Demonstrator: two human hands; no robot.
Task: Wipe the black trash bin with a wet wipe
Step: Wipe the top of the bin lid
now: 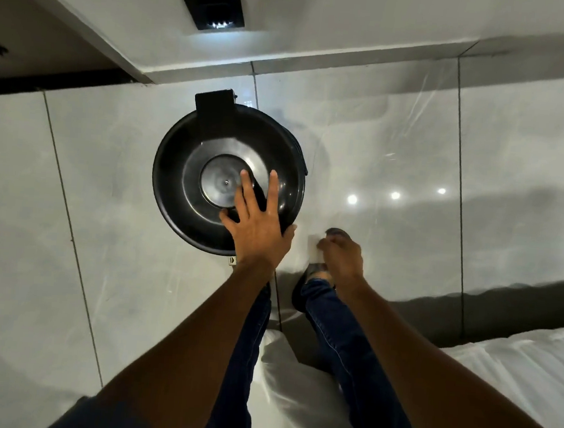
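Round black trash bin [224,162] sits on the glossy grey tiled floor [89,198], a bit left of frame centre, seen almost straight from above — its long axis runs vertically toward the camera, so only the lid face shows. The lid is closed; its hinge block [214,107] points toward the upper part of the frame, toward the wall base [320,51]. Left hand [256,225] lies flat on the lid's lower right part, fingers spread and extended, palm down, thumb hooked over the rim — pressing, not grasping anything. Right hand [340,254] hovers lower right of the bin, just beside its rim, fingers curled shut around a pale wet wipe [315,250], only partly visible past the knuckles. Below the hands, dark blue jeans [331,336] and a dark shoe [305,283] on the floor. White bedding [515,367] fills the lower right corner. A dark square wall fixture [214,9] with small lit points sits at upper centre.
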